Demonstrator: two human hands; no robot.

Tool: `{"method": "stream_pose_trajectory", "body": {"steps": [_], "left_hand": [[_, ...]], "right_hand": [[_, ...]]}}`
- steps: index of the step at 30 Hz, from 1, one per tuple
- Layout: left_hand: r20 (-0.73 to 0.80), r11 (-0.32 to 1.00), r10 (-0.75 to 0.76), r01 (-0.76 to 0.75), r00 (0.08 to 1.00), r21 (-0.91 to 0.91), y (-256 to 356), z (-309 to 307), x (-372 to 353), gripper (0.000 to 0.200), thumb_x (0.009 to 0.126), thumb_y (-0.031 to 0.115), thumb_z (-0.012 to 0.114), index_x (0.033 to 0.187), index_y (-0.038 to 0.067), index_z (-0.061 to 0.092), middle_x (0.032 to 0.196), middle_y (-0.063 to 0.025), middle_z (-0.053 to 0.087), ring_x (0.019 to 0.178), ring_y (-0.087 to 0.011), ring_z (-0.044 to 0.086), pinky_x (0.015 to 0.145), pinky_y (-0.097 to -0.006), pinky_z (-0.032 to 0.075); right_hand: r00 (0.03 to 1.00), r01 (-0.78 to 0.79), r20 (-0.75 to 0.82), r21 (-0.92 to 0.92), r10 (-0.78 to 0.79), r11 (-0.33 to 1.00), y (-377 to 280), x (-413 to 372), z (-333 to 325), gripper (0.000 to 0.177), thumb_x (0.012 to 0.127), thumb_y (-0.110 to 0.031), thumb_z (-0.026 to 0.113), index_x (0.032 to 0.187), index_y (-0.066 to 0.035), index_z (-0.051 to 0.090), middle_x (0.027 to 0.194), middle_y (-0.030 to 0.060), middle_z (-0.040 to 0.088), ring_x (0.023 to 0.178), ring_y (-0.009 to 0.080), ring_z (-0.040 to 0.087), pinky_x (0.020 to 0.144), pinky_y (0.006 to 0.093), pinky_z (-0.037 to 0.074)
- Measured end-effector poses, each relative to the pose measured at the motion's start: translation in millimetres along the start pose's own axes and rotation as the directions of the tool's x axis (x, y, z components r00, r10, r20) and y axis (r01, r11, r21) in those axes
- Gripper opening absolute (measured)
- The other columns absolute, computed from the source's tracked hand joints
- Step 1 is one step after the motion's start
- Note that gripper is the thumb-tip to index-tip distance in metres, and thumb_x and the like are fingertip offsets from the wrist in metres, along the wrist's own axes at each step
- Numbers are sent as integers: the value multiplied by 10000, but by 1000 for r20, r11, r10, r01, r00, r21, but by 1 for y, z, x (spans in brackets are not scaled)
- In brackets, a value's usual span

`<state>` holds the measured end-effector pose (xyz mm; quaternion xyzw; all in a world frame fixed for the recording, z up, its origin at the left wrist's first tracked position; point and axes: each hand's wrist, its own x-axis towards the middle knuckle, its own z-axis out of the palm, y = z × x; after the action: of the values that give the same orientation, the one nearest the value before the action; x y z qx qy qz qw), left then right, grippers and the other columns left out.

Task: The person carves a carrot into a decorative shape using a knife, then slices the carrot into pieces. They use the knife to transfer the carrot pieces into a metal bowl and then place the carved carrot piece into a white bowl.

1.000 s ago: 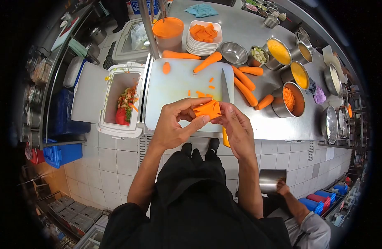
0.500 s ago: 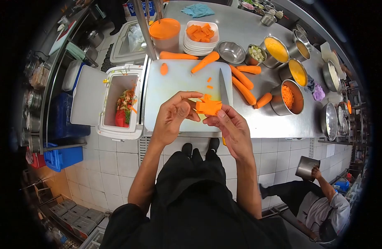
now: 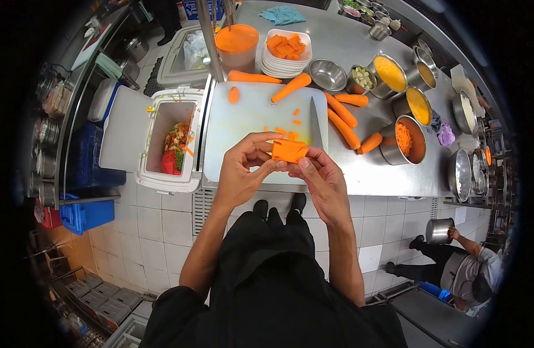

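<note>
A carved carrot piece, blocky with flat sides, is pinched between both hands above the near edge of the white cutting board. My left hand closes its thumb and fingertips on the left side. At the right end, the thumb and fingers of my right hand grip it too. Beyond the hands, small carrot scraps lie on the board. A knife rests along its right side; the fingers and hand hide the handle. One peeled carrot lies across the board's far edge, and a rounded carrot end sits at far left.
Several carrots lie right of the board, beside a pot of shredded carrot. Stacked white trays hold carrot pieces on top. An open bin with scraps stands left. At lower right, a person carries a pot.
Strips that stuck out from the carrot piece are off it, and more scraps lie on the board. My left thumb has closed onto the piece. The person at right has moved with the pot.
</note>
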<state>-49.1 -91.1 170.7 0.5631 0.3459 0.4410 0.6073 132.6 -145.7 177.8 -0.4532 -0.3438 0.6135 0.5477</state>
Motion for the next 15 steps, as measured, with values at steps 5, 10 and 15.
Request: {"method": "stream_pose_trajectory", "body": {"steps": [5,10,15], "left_hand": [[-10,1000,5,-5,1000,-30,0,0,-2,497,867,41,796,1317,-6,592,1010,-91,725,899,-113,694,836,-252,556],[-4,999,-4,4,1000,-32,2,-4,-3,502,850,34,806,1313,-6,616,1008,-81,727,886,-103,684,832,-248,552],[-10,999,8,-7,1000,32,7,-9,-2,490,831,29,817,1292,1,651,993,-72,736,868,-94,676,827,-249,549]], "right_hand": [[1000,12,-3,-12,-12,1000,-1,-2,2,382,1026,-208,637,1307,29,536,1207,134,663,1042,204,696,940,344,518],[1000,27,-2,-65,-27,998,-10,-5,8,443,1010,-240,667,1312,67,563,1146,115,678,1027,164,651,944,310,487],[999,42,4,-159,-42,986,-17,-6,12,437,1014,-220,660,1322,82,586,1161,112,677,1007,171,658,958,311,501]]}}
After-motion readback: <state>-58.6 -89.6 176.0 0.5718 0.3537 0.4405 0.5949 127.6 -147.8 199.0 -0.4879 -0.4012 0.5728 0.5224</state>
